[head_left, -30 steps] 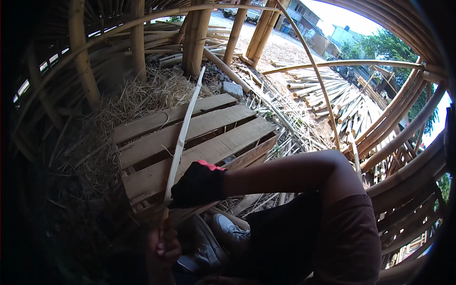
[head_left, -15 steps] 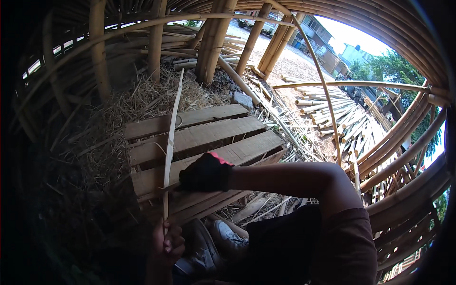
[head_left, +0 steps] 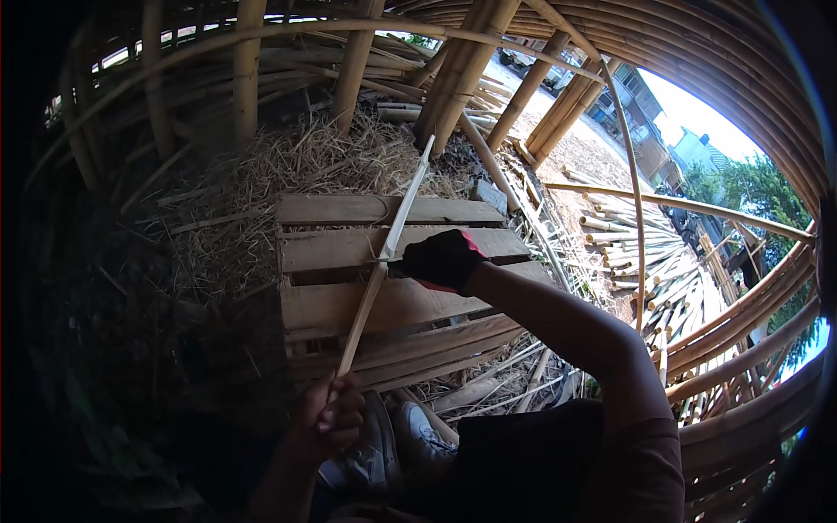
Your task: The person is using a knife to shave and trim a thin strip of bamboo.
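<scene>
My bare left hand (head_left: 333,414) is closed round the lower end of a long, pale bamboo strip (head_left: 403,209), which slants up and away to the right. On my right hand (head_left: 442,261) is a black and red glove. Its fingers are closed on what looks like a knife (head_left: 391,262), whose thin blade lies across the strip about midway along; the handle is hidden in the glove. Beneath both lies a slatted wooden platform (head_left: 349,305), the strip passing above its boards.
Straw-like shavings (head_left: 235,200) cover the ground beyond and left of the platform. Thick bamboo posts (head_left: 471,70) stand behind it, near a grey block (head_left: 489,195). Cut bamboo poles (head_left: 645,248) lie in a pile at the right. My shoes (head_left: 422,433) are close below the platform.
My gloved right hand has moved farther up the strip, away from my left hand, with the blade. The strip now leans more to the right. The whole view has shifted too.
</scene>
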Demonstrator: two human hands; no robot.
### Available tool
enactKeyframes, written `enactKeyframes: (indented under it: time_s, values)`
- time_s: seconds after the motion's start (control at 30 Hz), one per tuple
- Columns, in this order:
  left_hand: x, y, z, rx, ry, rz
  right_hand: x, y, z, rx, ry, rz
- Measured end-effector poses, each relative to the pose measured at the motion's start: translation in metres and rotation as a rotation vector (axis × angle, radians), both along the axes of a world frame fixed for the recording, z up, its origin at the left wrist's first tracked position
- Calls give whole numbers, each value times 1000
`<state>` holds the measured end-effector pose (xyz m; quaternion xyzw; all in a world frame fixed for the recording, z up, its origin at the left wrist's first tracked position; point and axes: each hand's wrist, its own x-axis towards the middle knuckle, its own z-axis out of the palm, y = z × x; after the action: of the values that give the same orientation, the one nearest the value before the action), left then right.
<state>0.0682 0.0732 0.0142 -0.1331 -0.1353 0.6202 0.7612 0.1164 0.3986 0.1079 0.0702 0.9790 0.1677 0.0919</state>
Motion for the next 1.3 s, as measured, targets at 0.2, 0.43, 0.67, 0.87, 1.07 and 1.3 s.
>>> enactKeyframes:
  time_s: [0.2, 0.43, 0.67, 0.87, 1.07, 1.3]
  values:
    - [-2, -7, 0, -99, 186, 5, 19, -79, 4, -189, 15, 123]
    - [19, -3, 20, -272, 538, -62, 1, 44, 17, 10, 92, -253]
    - [17, -2, 24, -258, 536, -125, 44, 51, -1, 55, 226, -269]
    - [9, -1, 22, -187, 391, -134, 49, -89, 0, -202, 51, 139]
    - [15, 6, 20, -147, 308, -109, 40, -16, 3, -71, -54, 184]
    - [19, 1, 12, -138, 204, -91, 29, -15, 28, 96, -118, -109]
